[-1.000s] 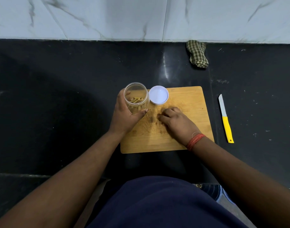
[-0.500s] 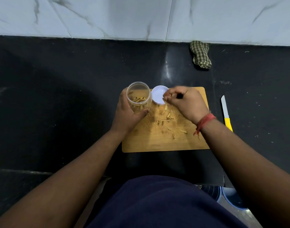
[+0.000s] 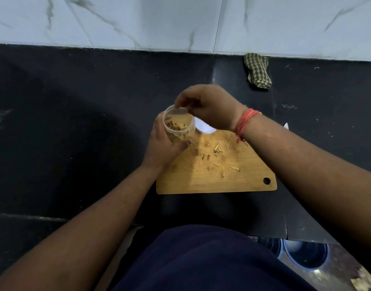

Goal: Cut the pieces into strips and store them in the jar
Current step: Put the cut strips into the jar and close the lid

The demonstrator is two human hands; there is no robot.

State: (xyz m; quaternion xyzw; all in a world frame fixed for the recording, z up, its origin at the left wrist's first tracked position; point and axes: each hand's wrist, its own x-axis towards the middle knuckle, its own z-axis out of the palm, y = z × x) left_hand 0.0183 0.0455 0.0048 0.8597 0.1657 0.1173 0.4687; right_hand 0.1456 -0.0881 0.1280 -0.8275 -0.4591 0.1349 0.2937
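Observation:
My left hand [image 3: 161, 147] grips a clear plastic jar [image 3: 179, 127] at the far left corner of the wooden cutting board [image 3: 239, 181]. Several tan strips lie inside the jar. My right hand [image 3: 209, 107] hovers over the jar's mouth with its fingertips bunched at the rim; whether they still pinch any strips is hidden. More cut strips [image 3: 212, 155] lie scattered on the middle of the board. The jar's white lid [image 3: 204, 129] lies on the board behind the jar, partly covered by my right hand.
The board rests on a black counter [image 3: 75, 122] against a marble wall. A checked cloth [image 3: 257, 73] lies at the back right. Only the knife's blade tip [image 3: 286, 126] shows past my right forearm. Blue buckets [image 3: 304, 255] stand below the counter's front edge.
My right hand rose from the strips on the board and travelled left to the jar's mouth. My left hand has kept hold of the jar.

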